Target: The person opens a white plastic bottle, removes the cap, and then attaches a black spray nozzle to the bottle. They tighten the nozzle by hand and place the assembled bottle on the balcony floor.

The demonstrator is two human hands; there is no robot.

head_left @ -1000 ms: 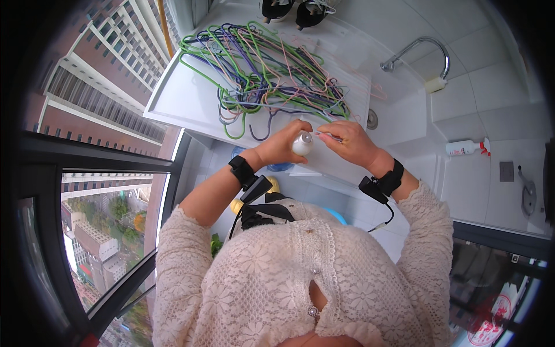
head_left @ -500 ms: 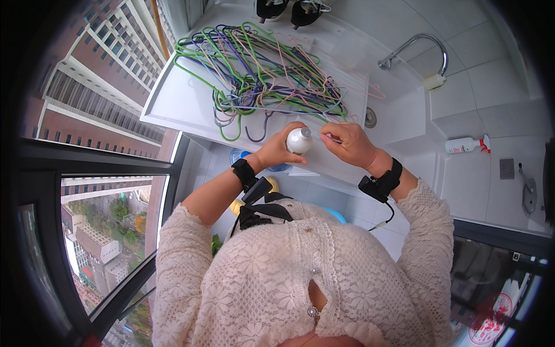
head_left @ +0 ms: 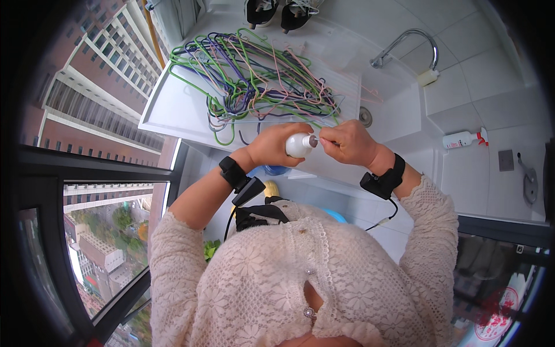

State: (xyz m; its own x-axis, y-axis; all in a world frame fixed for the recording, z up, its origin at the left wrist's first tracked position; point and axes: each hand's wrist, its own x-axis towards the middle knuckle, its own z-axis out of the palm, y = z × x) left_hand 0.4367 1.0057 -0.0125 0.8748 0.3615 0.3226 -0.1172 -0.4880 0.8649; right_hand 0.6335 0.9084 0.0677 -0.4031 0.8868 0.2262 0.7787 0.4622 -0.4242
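Observation:
My left hand (head_left: 274, 144) is wrapped around a small white bottle (head_left: 296, 146), tilted so that its neck points right. At the neck's end shows a dark grey top (head_left: 313, 141); cannot tell whether it is a seal or an opening. Close by that top, my right hand (head_left: 350, 144) is closed with thumb and finger pinched together. Whatever sits in the pinch is too small and hidden to make out. Just beyond both hands lies a tangled pile of green, purple, pink and grey clothes hangers (head_left: 248, 75).
The hangers lie on a white washboard counter (head_left: 167, 110) beside a sink (head_left: 399, 113) with a chrome faucet (head_left: 435, 49). Dark shoes (head_left: 296, 16) stand at the back. A white spray bottle (head_left: 461, 139) with red trigger is at right. Windows line the left.
The bottle has tipped, its top swinging to the right toward my right hand. My right fingers have closed in near the top. The whole view has shifted slightly.

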